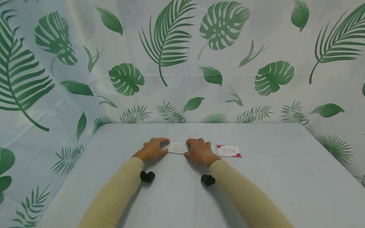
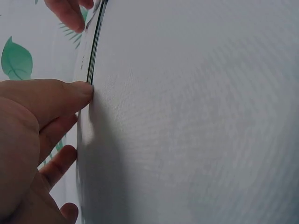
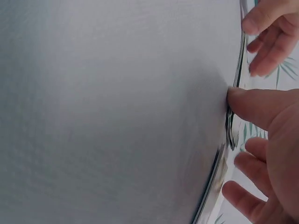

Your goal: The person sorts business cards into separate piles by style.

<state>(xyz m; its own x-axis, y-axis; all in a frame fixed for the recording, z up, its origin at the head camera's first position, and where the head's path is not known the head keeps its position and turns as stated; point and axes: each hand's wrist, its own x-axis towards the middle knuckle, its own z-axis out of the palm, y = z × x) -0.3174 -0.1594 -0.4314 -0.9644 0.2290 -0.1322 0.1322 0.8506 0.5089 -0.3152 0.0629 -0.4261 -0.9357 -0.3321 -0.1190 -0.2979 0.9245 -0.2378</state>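
A white stack of cards (image 1: pixel 177 148) with small dark print lies on the table between the two hands. The left hand (image 1: pixel 154 148) grips its left end, thumb on the near edge and index finger at the far corner. In the left wrist view the left thumb (image 2: pixel 79 93) touches the layered side edge. Over the right end, the right hand (image 1: pixel 199 151) holds it between thumb and fingers. The right thumb (image 3: pixel 240 98) meets the stack's near edge in the right wrist view. Part of another white stack (image 1: pixel 212 148) shows behind the right hand, mostly hidden.
Right of the hands lies a white card stack with red corners (image 1: pixel 229 151). A pale cloth covers the table (image 1: pixel 176 196). Leaf-printed sheets (image 1: pixel 182 95) hang behind and at the sides. Black wrist mounts (image 1: pixel 147 177) sit under the sleeves.
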